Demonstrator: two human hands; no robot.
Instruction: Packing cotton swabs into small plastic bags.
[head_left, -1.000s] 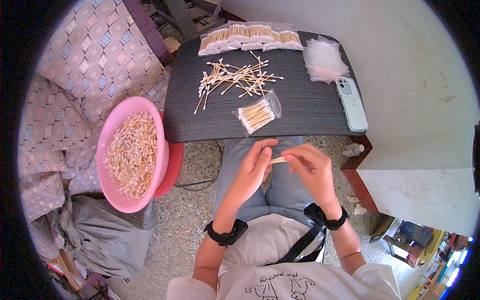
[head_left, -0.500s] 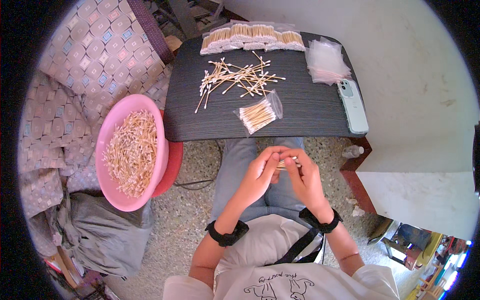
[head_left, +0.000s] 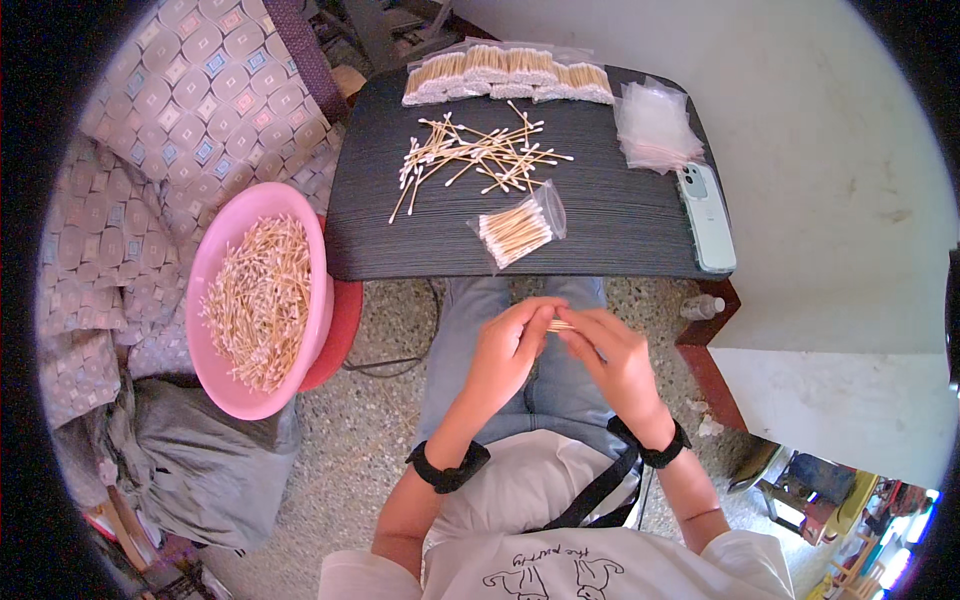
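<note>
Over my lap, just off the table's near edge, my left hand (head_left: 510, 345) and my right hand (head_left: 610, 355) are closed together around a small bundle of cotton swabs (head_left: 561, 325). Only the wooden sticks show between the fingers; most of the bundle is hidden. A clear bag (head_left: 518, 232) with swabs inside lies near the table's front edge, just beyond my hands. Past it is a loose scatter of swabs (head_left: 470, 155) with white tips.
Several filled swab bags (head_left: 510, 70) line the black table's (head_left: 610, 225) far edge. A stack of clear bags (head_left: 655, 125) and a phone (head_left: 707, 215) are at its right. A pink basin (head_left: 318, 330) of loose swabs stands left on a red stool (head_left: 345, 330).
My right hand's fingers have closed in over the swabs' right end, hiding the white tips that showed there. My hands stay over my lap; the table's items have not visibly moved.
</note>
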